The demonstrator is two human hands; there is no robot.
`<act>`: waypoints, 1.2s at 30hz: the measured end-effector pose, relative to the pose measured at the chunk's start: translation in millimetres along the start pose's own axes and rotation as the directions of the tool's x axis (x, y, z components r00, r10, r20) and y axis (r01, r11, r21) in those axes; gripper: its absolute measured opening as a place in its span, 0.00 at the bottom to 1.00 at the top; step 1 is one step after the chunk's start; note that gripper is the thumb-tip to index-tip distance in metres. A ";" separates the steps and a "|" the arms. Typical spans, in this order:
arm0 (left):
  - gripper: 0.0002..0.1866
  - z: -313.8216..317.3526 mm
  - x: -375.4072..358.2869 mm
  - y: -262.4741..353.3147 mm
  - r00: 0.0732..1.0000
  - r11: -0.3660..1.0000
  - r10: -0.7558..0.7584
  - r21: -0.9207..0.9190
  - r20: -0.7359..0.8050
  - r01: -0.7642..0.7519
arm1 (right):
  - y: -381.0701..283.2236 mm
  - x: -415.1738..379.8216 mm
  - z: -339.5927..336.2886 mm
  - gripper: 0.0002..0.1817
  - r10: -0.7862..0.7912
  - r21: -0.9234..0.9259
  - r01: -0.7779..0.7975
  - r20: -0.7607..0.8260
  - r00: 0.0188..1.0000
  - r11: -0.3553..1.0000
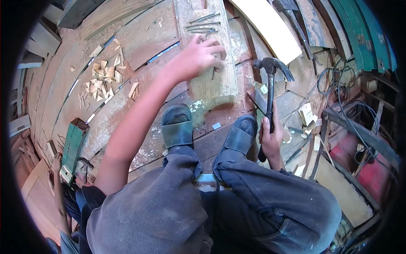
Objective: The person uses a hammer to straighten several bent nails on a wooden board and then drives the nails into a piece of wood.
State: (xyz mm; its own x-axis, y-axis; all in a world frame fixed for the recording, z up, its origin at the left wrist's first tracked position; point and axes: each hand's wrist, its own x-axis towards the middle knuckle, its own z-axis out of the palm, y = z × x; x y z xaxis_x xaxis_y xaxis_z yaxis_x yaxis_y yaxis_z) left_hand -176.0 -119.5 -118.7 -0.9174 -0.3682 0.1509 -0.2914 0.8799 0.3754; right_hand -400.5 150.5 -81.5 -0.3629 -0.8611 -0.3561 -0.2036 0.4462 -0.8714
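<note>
My left hand [202, 57] hovers over a pale wooden board [223, 80], its fingers loosely bent and apart, slightly blurred. Several long nails [204, 23] lie side by side on the board just beyond the fingertips. Part of a thin dark nail-like piece [212, 74] shows below the hand, whose palm side is hidden. In my right hand [271, 137] is a claw hammer [270, 84], gripped round its dark handle with the head pointing away from me. A flat piece of wood [257, 100] sits beside the hammer's handle.
Wood offcuts [101, 78] are heaped on the plank floor at left. Another person's hand [56, 163] is by a green block [75, 144], near a second hammer [86, 165]. Cables [338, 84] and a long metal tool [298, 29] lie at right. My sandalled feet [177, 127] flank the board's near end.
</note>
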 end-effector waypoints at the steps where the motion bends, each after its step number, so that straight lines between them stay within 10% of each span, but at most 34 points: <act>1: 0.15 0.6 0.1 -2.1 0.998 1.000 0.004 -0.014 -0.058 -0.005 | 2.2 0.5 -0.6 0.32 -0.010 -0.011 0.010 -0.003 1.000 1.000; 9: 0.20 -0.4 -48.1 19.1 0.809 0.815 -0.566 -0.258 -0.158 0.519 | 5.1 1.2 -4.7 0.31 0.018 0.015 -0.018 -0.018 1.000 1.000; 36: 0.09 43.2 -65.1 67.6 0.821 0.908 -0.409 -0.263 -0.398 0.325 | 10.8 -9.7 3.2 0.31 0.022 0.034 -0.024 0.039 0.999 0.999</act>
State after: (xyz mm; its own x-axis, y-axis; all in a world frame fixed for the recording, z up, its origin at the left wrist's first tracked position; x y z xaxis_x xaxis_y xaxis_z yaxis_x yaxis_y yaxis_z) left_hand -147.7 -23.0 -142.6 -0.5263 -0.7819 0.3340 -0.4915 0.6003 0.6309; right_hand -396.3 162.9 -88.6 -0.3315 -0.8598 -0.3884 -0.1643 0.4580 -0.8736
